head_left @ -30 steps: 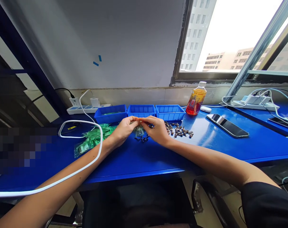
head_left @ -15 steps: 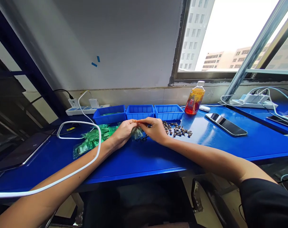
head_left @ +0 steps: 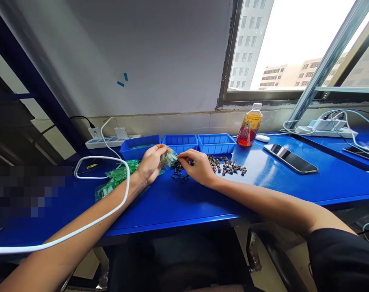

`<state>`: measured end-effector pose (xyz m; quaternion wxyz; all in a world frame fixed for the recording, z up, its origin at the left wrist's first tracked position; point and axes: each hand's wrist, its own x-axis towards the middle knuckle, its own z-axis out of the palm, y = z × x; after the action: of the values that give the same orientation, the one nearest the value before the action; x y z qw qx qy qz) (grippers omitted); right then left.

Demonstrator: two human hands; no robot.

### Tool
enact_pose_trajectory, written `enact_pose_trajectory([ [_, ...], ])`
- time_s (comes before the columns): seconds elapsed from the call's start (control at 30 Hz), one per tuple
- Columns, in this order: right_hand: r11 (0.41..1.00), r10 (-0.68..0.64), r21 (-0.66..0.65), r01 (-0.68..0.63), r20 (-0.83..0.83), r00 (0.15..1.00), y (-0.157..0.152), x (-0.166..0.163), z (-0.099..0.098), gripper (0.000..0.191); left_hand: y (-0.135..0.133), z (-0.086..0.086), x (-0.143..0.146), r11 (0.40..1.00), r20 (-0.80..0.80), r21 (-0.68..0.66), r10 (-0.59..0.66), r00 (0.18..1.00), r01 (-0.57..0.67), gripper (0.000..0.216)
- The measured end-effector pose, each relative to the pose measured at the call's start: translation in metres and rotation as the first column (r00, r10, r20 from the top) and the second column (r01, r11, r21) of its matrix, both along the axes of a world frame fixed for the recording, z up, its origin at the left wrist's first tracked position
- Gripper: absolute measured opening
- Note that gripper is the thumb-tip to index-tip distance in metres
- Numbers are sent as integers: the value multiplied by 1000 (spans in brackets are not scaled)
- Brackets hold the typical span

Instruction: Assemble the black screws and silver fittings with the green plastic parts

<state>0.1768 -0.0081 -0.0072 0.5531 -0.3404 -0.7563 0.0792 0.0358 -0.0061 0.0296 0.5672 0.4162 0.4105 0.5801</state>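
My left hand (head_left: 152, 164) is closed round a small clear plastic bag (head_left: 168, 158) with pale, thin pieces inside, held just above the blue table. At the bag's right edge, the thumb and fingers of my right hand (head_left: 198, 165) are pinched together. They appear to grip its corner. Dark small screws (head_left: 180, 174) lie beneath and between my hands. More brownish screws (head_left: 233, 168) are spread to the right of my right hand. Partly behind my left forearm lies a pile of green-tinted filled bags (head_left: 115, 180).
Three blue bins (head_left: 180, 142) stand in a row behind my hands. A drink bottle (head_left: 250, 125) and a phone (head_left: 290, 159) are to the right. A white cable (head_left: 128, 182) loops across my left forearm. A power strip (head_left: 111, 141) lies along the wall.
My left hand has moved a little left and up, tilting the bag sideways and lifting it off the screws. My fingertips have drawn apart; the right hand has barely moved.
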Motion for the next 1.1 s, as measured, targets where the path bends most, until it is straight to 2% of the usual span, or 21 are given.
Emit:
enact_pose_trajectory([
  [0.07,998,-26,-62,24,-32,999,0,-2,-1,9,3,4,-3,995,35,19,100,994,-101,8],
  [0.13,990,-44,-136,35,-64,997,0,-3,-1,8,3,6,-3,991,40,32,129,991,-131,8],
  [0.27,969,-34,-246,2,-127,991,-1,-5,2,7,-2,1,4,997,-16,53,56,998,-55,7],
  [0.37,956,-29,-291,-29,-191,981,-1,-4,5,5,-5,-4,5,993,-120,101,-53,991,65,10],
  [0.47,955,-38,-296,-32,-227,973,-2,-2,8,4,-3,-7,1,967,-289,187,-113,951,172,17],
  [0.67,959,-33,-282,-40,-249,968,-5,-1,12,3,2,-9,-4,929,-510,326,15,860,177,19],
  [0.83,952,7,-286,-108,-333,943,-5,-1,12,7,1,-13,-3,903,-586,393,98,805,176,37],
  [1.0,954,44,-258,-149,-372,927,-7,-1,14,9,-2,-11,-3,892,-642,408,126,756,198,20],
  [1.1,958,-11,-269,-98,-378,926,-7,-2,15,8,-2,-10,-3,882,-653,423,138,745,207,17],
])
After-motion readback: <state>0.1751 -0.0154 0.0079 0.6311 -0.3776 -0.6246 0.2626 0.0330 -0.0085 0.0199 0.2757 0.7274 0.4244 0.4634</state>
